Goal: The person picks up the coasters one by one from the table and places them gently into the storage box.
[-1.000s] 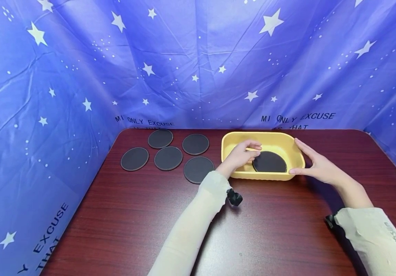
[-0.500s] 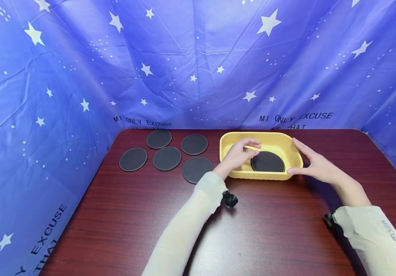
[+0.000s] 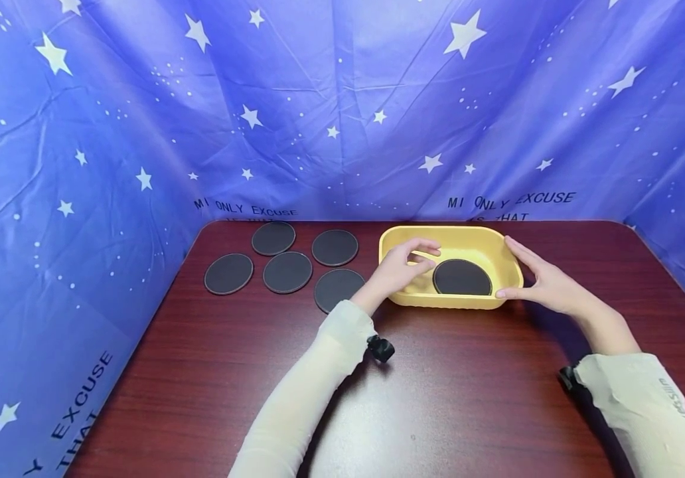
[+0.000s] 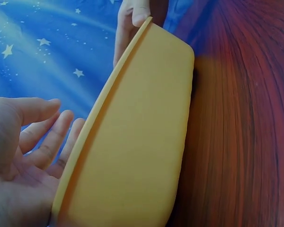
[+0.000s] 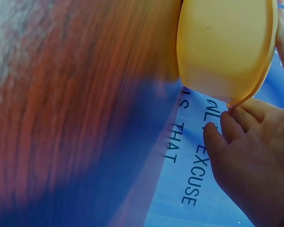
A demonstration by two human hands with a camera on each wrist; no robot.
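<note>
While right hand [image 3: 548, 285] grips tub [image 3: 444, 303], left hand [image 3: 393, 271] hovers.

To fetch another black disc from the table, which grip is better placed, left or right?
Left, probably: the left grip looks empty and is nearer the five black discs outside the yellow tub, while the right grip holds the tub's right end.

Your head camera looks forward and down across the table [image 3: 414, 385] to its far edge. From close in, your left-wrist camera faces the near wall of the yellow box [image 4: 132, 132], your right-wrist camera its right end; all three views share that box.
</note>
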